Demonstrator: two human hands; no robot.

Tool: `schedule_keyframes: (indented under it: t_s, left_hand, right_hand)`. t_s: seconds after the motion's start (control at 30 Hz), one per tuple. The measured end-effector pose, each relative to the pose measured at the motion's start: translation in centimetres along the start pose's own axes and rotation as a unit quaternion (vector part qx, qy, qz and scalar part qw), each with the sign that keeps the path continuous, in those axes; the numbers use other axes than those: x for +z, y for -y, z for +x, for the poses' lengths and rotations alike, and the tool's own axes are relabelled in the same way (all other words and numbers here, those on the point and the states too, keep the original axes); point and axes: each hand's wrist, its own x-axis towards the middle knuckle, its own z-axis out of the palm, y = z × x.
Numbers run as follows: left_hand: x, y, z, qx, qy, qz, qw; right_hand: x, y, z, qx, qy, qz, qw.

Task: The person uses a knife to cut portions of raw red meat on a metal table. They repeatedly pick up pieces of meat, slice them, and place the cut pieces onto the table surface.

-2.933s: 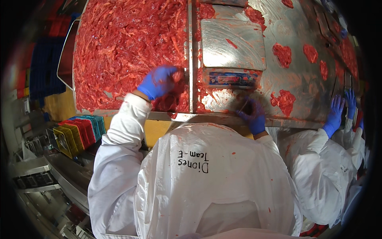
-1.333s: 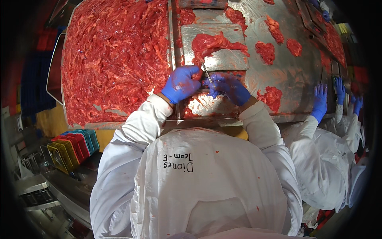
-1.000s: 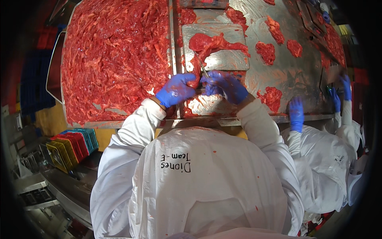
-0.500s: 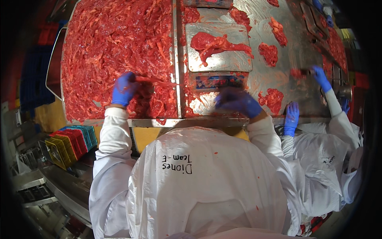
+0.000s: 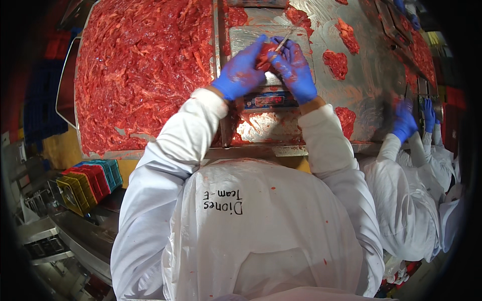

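Observation:
Both my gloved hands are together over the metal plate of a scale. My left hand is closed on a piece of red meat, which is partly hidden by the fingers. On its right, my right hand is curled around a slim knife; the blade slants up and away to the right, close against the meat. The knife's handle is hidden in the glove. Below the hands sits the scale's blue display panel.
A wide tray heaped with meat trimmings lies at the left. Several meat pieces dot the steel table on the right. A co-worker's gloved hand is at the far right. Coloured crates stand lower left.
My left hand has moved right from the trimmings to the scale. My right hand has moved up and away to meet it. The meat that lay on the plate is now lifted.

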Motion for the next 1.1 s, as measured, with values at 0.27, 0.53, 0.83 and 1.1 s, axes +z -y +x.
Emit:
schedule_keyframes:
  t_s: [0.27,0.53,0.83,1.1]
  left_hand:
    - [-1.5,-2.4,-4.1,0.056,-0.016,0.24,0.969]
    - [-3.7,-0.5,-6.2,0.048,0.022,0.285,0.957]
    - [-1.3,-1.8,-5.2,0.144,0.034,0.288,0.946]
    - [-2.7,-1.1,-5.5,0.165,-0.046,0.232,0.958]
  right_hand:
    - [-3.7,0.1,-6.6,0.142,0.128,0.144,0.971]
    - [-5.8,0.2,-8.5,0.252,0.146,-0.117,0.949]
    - [-7.1,-1.8,-7.1,0.311,0.213,0.046,0.925]
    - [-6.0,1.5,-6.2,0.328,0.206,0.109,0.915]
